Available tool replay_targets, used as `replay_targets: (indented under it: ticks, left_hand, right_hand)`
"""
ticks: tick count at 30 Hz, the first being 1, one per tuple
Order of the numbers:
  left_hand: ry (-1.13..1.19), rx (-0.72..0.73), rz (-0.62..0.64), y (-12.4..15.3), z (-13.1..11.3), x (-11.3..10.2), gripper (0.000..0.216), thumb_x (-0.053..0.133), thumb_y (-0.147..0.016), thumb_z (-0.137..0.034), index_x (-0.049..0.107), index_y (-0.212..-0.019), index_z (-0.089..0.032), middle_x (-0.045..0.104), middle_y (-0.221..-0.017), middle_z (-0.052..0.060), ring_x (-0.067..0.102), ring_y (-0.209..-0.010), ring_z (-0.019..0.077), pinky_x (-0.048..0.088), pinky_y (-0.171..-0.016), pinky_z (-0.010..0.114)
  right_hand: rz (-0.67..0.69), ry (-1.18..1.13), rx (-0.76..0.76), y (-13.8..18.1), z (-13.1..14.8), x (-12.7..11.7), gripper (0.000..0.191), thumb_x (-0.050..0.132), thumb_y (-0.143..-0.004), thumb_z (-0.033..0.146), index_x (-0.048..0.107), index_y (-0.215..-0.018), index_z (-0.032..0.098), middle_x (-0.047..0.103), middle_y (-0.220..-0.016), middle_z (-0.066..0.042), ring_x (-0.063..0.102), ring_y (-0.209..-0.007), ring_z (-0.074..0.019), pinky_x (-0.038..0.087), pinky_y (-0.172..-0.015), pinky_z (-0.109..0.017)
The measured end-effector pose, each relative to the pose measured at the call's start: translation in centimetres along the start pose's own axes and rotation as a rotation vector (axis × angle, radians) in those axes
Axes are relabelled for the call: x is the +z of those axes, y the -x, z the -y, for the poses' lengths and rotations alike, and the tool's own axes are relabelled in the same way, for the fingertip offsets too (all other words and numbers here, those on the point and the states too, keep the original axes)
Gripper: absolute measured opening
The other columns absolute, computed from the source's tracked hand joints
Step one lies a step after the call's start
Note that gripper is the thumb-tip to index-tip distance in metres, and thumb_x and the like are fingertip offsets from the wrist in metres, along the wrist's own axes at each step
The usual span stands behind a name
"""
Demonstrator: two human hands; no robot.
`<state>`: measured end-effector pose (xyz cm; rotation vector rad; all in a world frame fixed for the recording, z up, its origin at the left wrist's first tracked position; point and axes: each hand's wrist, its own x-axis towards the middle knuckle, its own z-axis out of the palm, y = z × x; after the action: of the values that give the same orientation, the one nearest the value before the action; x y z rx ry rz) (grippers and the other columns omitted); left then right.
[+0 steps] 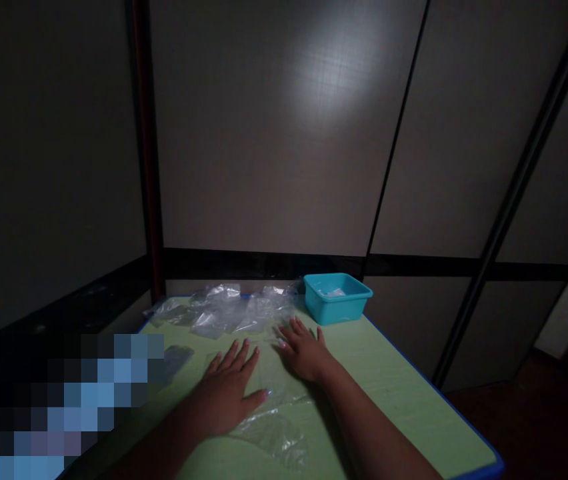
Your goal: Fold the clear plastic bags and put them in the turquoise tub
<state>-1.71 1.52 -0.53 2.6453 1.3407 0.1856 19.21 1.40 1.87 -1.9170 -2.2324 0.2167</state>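
With teal rectangular plastic tub point(337, 311) at one o'clock, resting bare left hand point(227, 395) and right hand point(308, 355), wide-fingered, on clear plastic bag point(274, 437), tbh could crease it pushing unevenly.

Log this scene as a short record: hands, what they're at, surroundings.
left hand: left hand, palm down, fingers spread, on or just over the sheet
right hand: right hand, palm down, fingers spread, by the sheet's far part
between hands: clear plastic sheet, wrinkled at the near end
far edge: clear bags, heaped left of the basin
basin: turquoise basin, something pale inside, unclear what
surface: green table, blue edge
behind: panels with dark trim
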Motion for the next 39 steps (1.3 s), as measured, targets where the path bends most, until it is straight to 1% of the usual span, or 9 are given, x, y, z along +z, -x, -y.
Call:
replay_targets:
  ticks: [4,11,13,15,19,26,32,36,39]
  left_hand:
    - [0.006,0.014,0.011,0.1,0.0,-0.1,0.076,0.024,-0.075,-0.070,0.013,-0.137,-0.026,0.003,-0.143,0.004,-0.003,-0.130,0.0273,0.006,-0.102,0.051]
    - [0.008,0.016,0.017,0.4,-0.3,-0.4,0.077,0.027,-0.075,-0.069,0.014,-0.137,-0.025,0.005,-0.143,0.006,-0.001,-0.130,0.0277,0.006,-0.102,0.051]
    - [0.018,0.014,0.021,0.4,-0.4,-0.5,0.077,0.027,-0.075,-0.069,0.015,-0.137,-0.024,0.005,-0.143,0.006,-0.001,-0.130,0.0281,0.006,-0.102,0.051]
    - [0.033,0.032,0.020,0.4,-0.5,-0.5,0.076,0.028,-0.075,-0.069,0.017,-0.136,-0.025,0.006,-0.143,0.007,-0.001,-0.130,0.0279,0.006,-0.102,0.051]
    - [0.062,0.113,0.019,0.5,-0.6,-0.5,0.074,0.031,-0.075,-0.067,0.022,-0.135,-0.026,0.010,-0.143,0.006,0.000,-0.131,0.0259,0.006,-0.103,0.049]
    - [0.051,0.100,0.030,0.4,-0.6,-0.5,0.074,0.033,-0.075,-0.066,0.015,-0.136,-0.028,0.006,-0.143,0.004,-0.001,-0.130,0.0268,0.006,-0.103,0.048]
    - [0.047,0.066,0.024,0.3,-0.4,-0.3,0.074,0.031,-0.076,-0.067,0.015,-0.136,-0.028,0.005,-0.143,0.004,-0.003,-0.130,0.0279,0.006,-0.103,0.050]
    - [0.023,0.014,-0.017,0.2,-0.5,-0.1,0.075,0.026,-0.076,-0.068,0.019,-0.136,-0.023,0.005,-0.143,0.007,-0.002,-0.130,0.0280,0.006,-0.103,0.050]
    - [0.021,0.025,-0.030,0.2,-0.6,0.0,0.076,0.026,-0.076,-0.067,0.021,-0.136,-0.021,0.006,-0.143,0.009,0.000,-0.130,0.0273,0.007,-0.103,0.049]
  right_hand:
    - [0.068,-0.035,-0.120,0.0,0.1,0.2,0.049,0.017,-0.087,0.050,0.024,-0.133,0.034,0.015,-0.143,-0.001,0.005,-0.131,-0.0194,-0.002,-0.098,-0.056]
    - [0.018,0.044,0.121,-0.3,-0.7,-0.1,0.055,0.019,-0.086,0.051,0.021,-0.135,0.025,0.012,-0.144,-0.007,0.005,-0.131,-0.0234,0.006,-0.097,-0.058]
    - [-0.010,0.024,0.057,0.0,0.0,-0.3,0.055,0.022,-0.086,0.050,0.021,-0.135,0.026,0.010,-0.144,-0.006,0.005,-0.131,-0.0225,0.004,-0.098,-0.057]
    - [-0.001,-0.039,-0.097,0.4,0.9,-0.4,0.052,0.022,-0.087,0.049,0.019,-0.135,0.029,0.011,-0.144,-0.003,0.008,-0.131,-0.0195,0.002,-0.100,-0.054]
    - [0.108,-0.145,-0.320,0.9,2.4,-0.1,0.048,0.018,-0.089,0.046,0.018,-0.135,0.032,0.020,-0.142,-0.001,0.014,-0.130,-0.0170,-0.002,-0.101,-0.052]
    - [0.117,-0.054,-0.105,0.0,0.1,0.1,0.052,0.014,-0.088,0.049,0.015,-0.136,0.030,0.013,-0.144,-0.002,0.008,-0.131,-0.0185,0.001,-0.099,-0.055]
    - [0.028,-0.024,0.024,-0.2,-0.4,-0.3,0.053,0.018,-0.087,0.049,0.017,-0.136,0.028,0.012,-0.144,-0.004,0.007,-0.131,-0.0205,0.002,-0.098,-0.057]
    - [0.048,-0.081,-0.138,0.6,1.7,-0.3,0.053,0.018,-0.088,0.050,0.013,-0.136,0.030,0.009,-0.144,-0.002,0.006,-0.131,-0.0196,-0.002,-0.100,-0.054]
    - [0.106,-0.150,-0.295,0.9,2.9,0.1,0.051,0.015,-0.088,0.050,0.014,-0.136,0.033,0.016,-0.143,-0.001,0.011,-0.131,-0.0186,-0.002,-0.100,-0.053]
